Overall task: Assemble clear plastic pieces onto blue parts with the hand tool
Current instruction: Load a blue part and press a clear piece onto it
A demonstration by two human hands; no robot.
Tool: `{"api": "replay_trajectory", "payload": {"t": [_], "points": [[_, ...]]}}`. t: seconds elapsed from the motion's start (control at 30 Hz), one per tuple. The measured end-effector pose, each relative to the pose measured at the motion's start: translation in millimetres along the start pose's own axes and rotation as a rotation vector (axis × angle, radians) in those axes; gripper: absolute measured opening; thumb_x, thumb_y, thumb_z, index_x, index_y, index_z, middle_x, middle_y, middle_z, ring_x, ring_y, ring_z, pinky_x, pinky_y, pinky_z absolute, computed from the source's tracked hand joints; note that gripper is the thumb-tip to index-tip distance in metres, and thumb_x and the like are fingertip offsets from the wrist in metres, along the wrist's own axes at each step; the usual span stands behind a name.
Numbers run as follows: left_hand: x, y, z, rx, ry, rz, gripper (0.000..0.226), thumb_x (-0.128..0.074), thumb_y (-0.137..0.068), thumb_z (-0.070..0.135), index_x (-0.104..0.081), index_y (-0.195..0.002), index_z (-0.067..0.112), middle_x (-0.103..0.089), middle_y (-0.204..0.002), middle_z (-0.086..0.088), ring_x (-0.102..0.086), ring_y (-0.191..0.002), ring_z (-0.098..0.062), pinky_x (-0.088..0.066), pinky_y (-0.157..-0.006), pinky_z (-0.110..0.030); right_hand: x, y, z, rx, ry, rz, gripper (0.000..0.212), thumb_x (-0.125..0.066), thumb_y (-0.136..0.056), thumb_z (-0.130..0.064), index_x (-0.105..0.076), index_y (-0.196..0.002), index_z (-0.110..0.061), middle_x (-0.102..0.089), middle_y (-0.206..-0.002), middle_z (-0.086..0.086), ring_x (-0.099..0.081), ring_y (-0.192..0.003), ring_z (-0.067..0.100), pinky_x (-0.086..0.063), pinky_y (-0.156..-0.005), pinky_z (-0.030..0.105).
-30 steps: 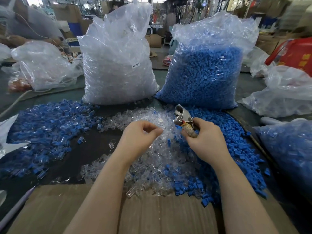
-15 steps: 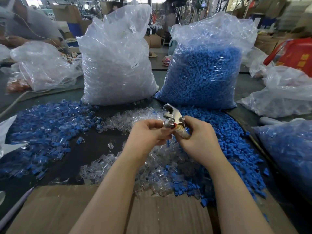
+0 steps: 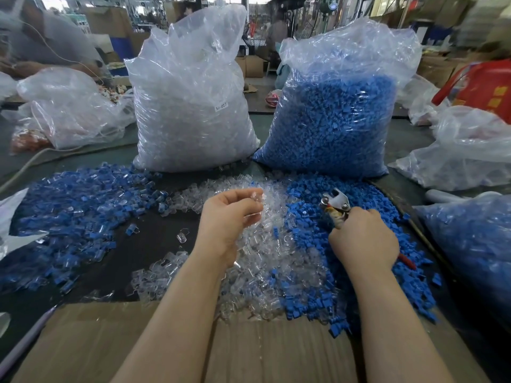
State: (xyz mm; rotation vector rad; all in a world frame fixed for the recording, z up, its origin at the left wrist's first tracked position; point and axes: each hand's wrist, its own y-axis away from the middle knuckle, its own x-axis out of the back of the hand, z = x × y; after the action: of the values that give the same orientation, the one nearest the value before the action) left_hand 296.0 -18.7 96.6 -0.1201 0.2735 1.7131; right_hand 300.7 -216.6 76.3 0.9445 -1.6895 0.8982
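The left hand (image 3: 231, 217) is lifted a little above the loose clear pieces (image 3: 276, 261). Its fingers are curled, and the thumb and forefinger pinch one small clear piece (image 3: 255, 195) at their tips. Under these fingers and toward the wrist, the clear pieces lie in a wide heap that reaches down to the cardboard sheet (image 3: 166, 346) at the near edge.

The right hand (image 3: 362, 239) grips the hand tool (image 3: 336, 204). The fingers are wrapped tightly around the handles, so I cannot tell how the fingertips lie. The metal head of the tool sticks out above the knuckles and points up and to the left; a red handle end shows behind the wrist. I cannot tell if something sits in the jaws. The hand rests on the loose blue parts (image 3: 359, 194), which spread all around its fingers and to the right of them.

The two hands are apart, with clear pieces between them.

Far to the left of the left fingers is a heap of blue parts with clear pieces on them (image 3: 74, 205). Beyond the fingertips of both hands stand two big plastic bags: the bag of clear pieces (image 3: 190, 111) beyond the left hand, the bag of blue parts (image 3: 331, 123) beyond the right hand. All this is on a dark table (image 3: 143, 244).
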Motion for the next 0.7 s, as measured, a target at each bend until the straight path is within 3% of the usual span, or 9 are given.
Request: {"api": "replay_trajectory", "payload": {"t": [0.2,0.37,0.6,0.7], "points": [[-0.7,-0.2,-3.5,-0.044,-0.100,0.004,0.015,-0.068,-0.085,-0.002,-0.076,-0.090,0.009,-0.073,-0.075,0.003,-0.064,-0.072,-0.010,-0.055,-0.070,-0.021,-2.0,-0.1,-1.1,0.002,0.032,-0.052,0.015,-0.059,-0.086,-0.022,-0.049,-0.077,-0.015,-0.053,-0.073,0.004,-0.045,-0.054,0.019,-0.036,-0.053,0.029],[-0.5,-1.6,-5.5,-0.070,-0.145,0.018,0.012,-0.073,-0.086,0.008,-0.072,-0.098,0.008,-0.073,-0.080,-0.005,-0.066,-0.069,-0.010,-0.056,-0.068,-0.020,-2.2,0.1,-2.5,-0.010,0.046,-0.062,0.022,-0.061,-0.085,-0.022,-0.045,-0.072,-0.016,-0.053,-0.074,0.004,-0.047,-0.055,0.020,-0.039,-0.055,0.029],[-1.2,0.0,-5.2,-0.127,-0.171,0.084,0.013,-0.069,-0.091,0.019,-0.071,-0.089,0.006,-0.075,-0.075,-0.005,-0.069,-0.065,-0.010,-0.055,-0.061,-0.018,-2.0,0.5,-3.8,-0.014,0.022,-0.075,0.021,-0.061,-0.084,-0.022,-0.043,-0.073,-0.016,-0.056,-0.080,0.005,-0.044,-0.056,0.020,-0.041,-0.059,0.031],[0.2,0.9,-3.6,-0.126,-0.167,0.072,0.011,-0.070,-0.090,0.018,-0.071,-0.088,0.007,-0.074,-0.073,-0.003,-0.069,-0.063,-0.010,-0.055,-0.059,-0.019,-2.3,1.0,-5.8,-0.009,0.024,-0.059,0.018,-0.061,-0.084,-0.022,-0.045,-0.076,-0.017,-0.054,-0.072,0.002,-0.045,-0.055,0.019,-0.039,-0.056,0.030]]}}
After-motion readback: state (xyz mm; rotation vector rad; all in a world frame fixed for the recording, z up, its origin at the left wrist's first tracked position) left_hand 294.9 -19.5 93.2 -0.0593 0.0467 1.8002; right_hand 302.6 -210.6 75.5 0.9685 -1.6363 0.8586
